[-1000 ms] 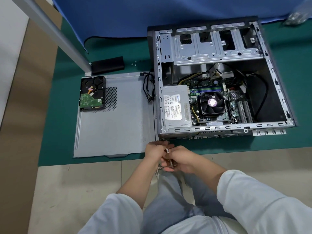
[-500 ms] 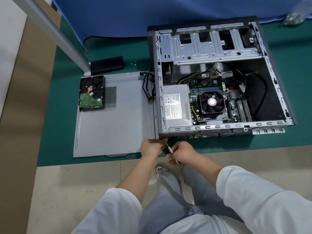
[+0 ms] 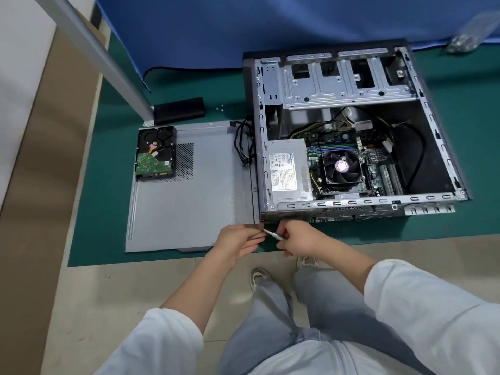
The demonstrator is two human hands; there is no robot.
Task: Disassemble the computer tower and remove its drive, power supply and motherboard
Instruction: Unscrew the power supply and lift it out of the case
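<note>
The open computer tower [image 3: 349,204] lies on its side on the green mat. Inside sit the grey power supply [image 3: 288,171], the motherboard [image 3: 378,163] and its black CPU fan [image 3: 341,166]. The removed hard drive [image 3: 154,152] rests circuit side up on the detached side panel [image 3: 194,207]. My right hand [image 3: 300,236] grips a thin screwdriver [image 3: 272,234] whose tip points at the tower's near left corner. My left hand [image 3: 238,239] pinches the shaft near its tip. The screw itself is hidden.
A black box [image 3: 178,110] lies behind the side panel, beside a grey table leg [image 3: 108,63]. Loose black cables [image 3: 243,142] hang out at the tower's left. Small screws [image 3: 220,107] lie on the mat. A plastic bag [image 3: 470,33] sits far right. My legs are below the mat's front edge.
Both hands have moved up from near my lap to the tower's near left corner, bringing the screwdriver tip against the case.
</note>
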